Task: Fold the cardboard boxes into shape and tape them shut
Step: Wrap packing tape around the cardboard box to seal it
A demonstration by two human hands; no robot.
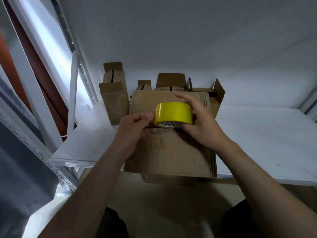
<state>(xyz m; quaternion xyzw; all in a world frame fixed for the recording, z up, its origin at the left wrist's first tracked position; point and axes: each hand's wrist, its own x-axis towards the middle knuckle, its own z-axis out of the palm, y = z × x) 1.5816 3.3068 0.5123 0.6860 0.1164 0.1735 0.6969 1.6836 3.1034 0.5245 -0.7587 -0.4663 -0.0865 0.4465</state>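
Above the flat boxes [171, 155], clasped the tape [173, 112] from the right in the right grip [202, 124] and pinched its left rim, the free side, with the left grip [135, 129].

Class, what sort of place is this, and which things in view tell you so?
Probably a storeroom or packing area: white metal shelving, flattened cardboard boxes and a yellow tape roll.

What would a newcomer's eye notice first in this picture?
The yellow tape roll at the centre stands out, held by the right hand while the left hand pinches its edge. Under it lies a stack of flat cardboard on the white shelf; folded boxes stand behind.
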